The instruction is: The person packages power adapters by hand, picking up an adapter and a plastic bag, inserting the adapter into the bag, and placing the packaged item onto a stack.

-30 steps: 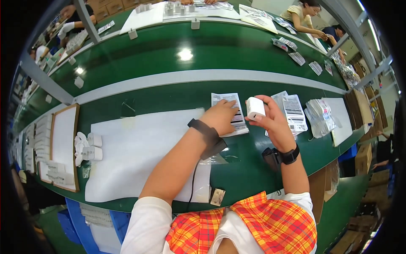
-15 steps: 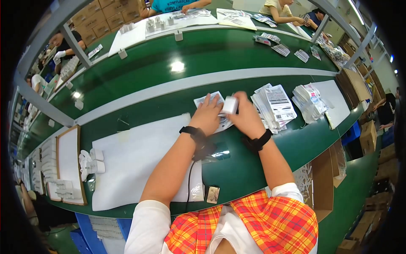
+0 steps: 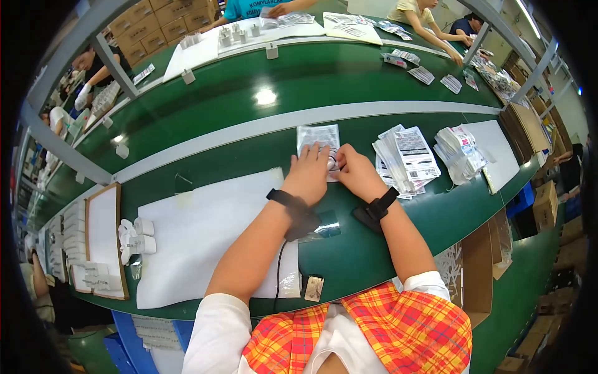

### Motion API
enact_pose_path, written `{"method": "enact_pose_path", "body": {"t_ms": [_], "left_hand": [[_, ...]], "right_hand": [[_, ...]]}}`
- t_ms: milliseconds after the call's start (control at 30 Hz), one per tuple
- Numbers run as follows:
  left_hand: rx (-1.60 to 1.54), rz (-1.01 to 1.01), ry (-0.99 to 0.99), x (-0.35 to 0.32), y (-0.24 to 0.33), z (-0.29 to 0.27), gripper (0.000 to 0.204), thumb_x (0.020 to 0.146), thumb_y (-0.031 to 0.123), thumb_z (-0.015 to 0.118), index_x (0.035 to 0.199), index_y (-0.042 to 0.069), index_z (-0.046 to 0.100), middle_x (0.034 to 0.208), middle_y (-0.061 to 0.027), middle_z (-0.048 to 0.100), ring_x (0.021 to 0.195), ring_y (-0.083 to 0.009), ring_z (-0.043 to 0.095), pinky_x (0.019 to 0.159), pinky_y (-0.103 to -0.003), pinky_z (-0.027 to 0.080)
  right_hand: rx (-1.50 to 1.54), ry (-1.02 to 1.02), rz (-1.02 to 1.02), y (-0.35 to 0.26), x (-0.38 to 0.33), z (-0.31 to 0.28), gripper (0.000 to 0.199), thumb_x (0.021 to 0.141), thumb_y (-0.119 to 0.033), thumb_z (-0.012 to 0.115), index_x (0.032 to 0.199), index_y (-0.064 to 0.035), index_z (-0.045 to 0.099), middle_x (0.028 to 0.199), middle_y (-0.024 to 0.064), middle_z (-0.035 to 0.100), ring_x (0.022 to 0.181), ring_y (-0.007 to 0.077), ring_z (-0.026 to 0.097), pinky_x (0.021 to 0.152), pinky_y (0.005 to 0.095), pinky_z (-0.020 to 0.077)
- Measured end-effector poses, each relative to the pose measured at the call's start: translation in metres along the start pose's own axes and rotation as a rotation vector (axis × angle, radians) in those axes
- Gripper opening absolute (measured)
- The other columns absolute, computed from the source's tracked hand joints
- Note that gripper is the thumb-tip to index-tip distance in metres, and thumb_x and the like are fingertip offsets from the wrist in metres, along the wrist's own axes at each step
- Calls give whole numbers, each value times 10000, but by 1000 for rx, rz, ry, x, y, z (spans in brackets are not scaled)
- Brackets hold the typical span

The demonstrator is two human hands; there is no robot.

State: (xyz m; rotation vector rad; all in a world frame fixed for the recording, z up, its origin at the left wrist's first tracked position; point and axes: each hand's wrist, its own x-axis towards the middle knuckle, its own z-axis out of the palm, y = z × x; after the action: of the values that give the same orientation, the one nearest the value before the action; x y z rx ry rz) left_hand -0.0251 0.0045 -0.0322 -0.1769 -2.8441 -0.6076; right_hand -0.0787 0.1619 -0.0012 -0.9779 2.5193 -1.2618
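A flat printed plastic bag (image 3: 319, 134) lies on the green bench in front of me, its far end showing beyond my fingers. My left hand (image 3: 307, 173) rests on it, fingers stretched out and lying flat. From the right, my right hand (image 3: 359, 173) closes with bent fingers on a small white piece (image 3: 332, 162) at the bag's near part. The fingers of both hands partly cover this piece, so its full shape is hidden. I cannot tell whether it is inside the bag or on top.
Right of my hands lie a stack of printed bags (image 3: 411, 159) and another bundle of bags (image 3: 460, 153). A white sheet (image 3: 212, 243) covers the bench at left, with white plug-like pieces (image 3: 143, 235) beside a tray (image 3: 103, 224). A metal rail (image 3: 249, 128) runs beyond; people work across the belt.
The white block held upright in my right hand has come down to the bag and is largely covered. The bag now lies straighter, and my right hand has lowered toward my left.
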Motion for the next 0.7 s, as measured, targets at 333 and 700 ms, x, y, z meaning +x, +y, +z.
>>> {"method": "enact_pose_path", "body": {"t_ms": [333, 700], "left_hand": [[-54, -250, 178, 3, -5, -42, 495, 748, 17, 612, 1236, 72, 551, 1106, -193, 559, 1056, -351, 537, 871, -405, 474], [-964, 55, 37, 6, 23, -53, 402, 862, 150, 645, 1219, -14, 560, 1157, -72, 634, 1018, -166, 589, 944, -301, 425]], "right_hand": [[42, -83, -101, -12, -5, 7, 165, 806, 21, 574, 943, -11, 487, 786, 86, 543, 744, 187, 587, 667, 299, 479], [1230, 51, 106, -10, -18, -50, 201, 833, -58, 557, 1021, -55, 488, 992, 12, 518, 882, 138, 554, 704, 255, 457]]}}
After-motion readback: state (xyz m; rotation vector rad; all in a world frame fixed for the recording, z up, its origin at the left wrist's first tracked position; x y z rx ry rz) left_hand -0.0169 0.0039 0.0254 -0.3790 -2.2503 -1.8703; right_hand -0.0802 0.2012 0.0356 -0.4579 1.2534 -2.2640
